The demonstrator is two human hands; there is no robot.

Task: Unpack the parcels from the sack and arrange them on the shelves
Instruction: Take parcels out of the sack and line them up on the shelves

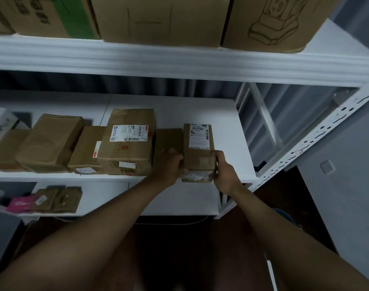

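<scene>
A narrow brown parcel [198, 148] with a white label on top lies on the white middle shelf [227, 131], its near end over the shelf's front edge. My left hand [169, 166] grips its left near corner and my right hand [223, 166] grips its right near corner. A plain brown parcel [168, 141] lies directly to its left, partly behind my left hand. Further left stand a taller labelled parcel [128, 141] and several more brown parcels [51, 141] in a row. The sack is out of view.
Large cardboard boxes [162, 17] fill the top shelf. The lower shelf [150, 198] holds small brown parcels [59, 199] and a pink packet [22, 203]. A white perforated upright [309, 139] bounds the shelf on the right. Bare shelf surface lies right of the held parcel.
</scene>
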